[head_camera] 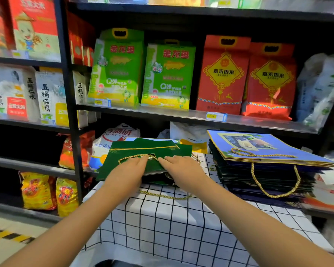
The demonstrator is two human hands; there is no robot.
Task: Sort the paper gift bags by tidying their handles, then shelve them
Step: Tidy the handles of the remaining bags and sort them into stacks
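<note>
A flat dark green gift bag [143,151] lies on top of a small green pile at the far edge of the checked table [162,228]. Its gold rope handle [131,156] loops across its face. My left hand [128,170] lies flat on the bag with its fingertips on the handle. My right hand [179,168] rests flat on the bag's right part, fingers straight. Another gold handle [166,197] hangs from under the pile onto the cloth. To the right stands a tall stack of flat bags topped by a blue bag [262,147], with one handle [274,187] dangling down its front.
Black shelving [71,112] rises behind and to the left of the table. Green rice packs [168,74] and red rice packs [224,74] stand on the shelf above. White sacks [112,143] lie behind the green bags. Yellow sacks [39,191] sit low left.
</note>
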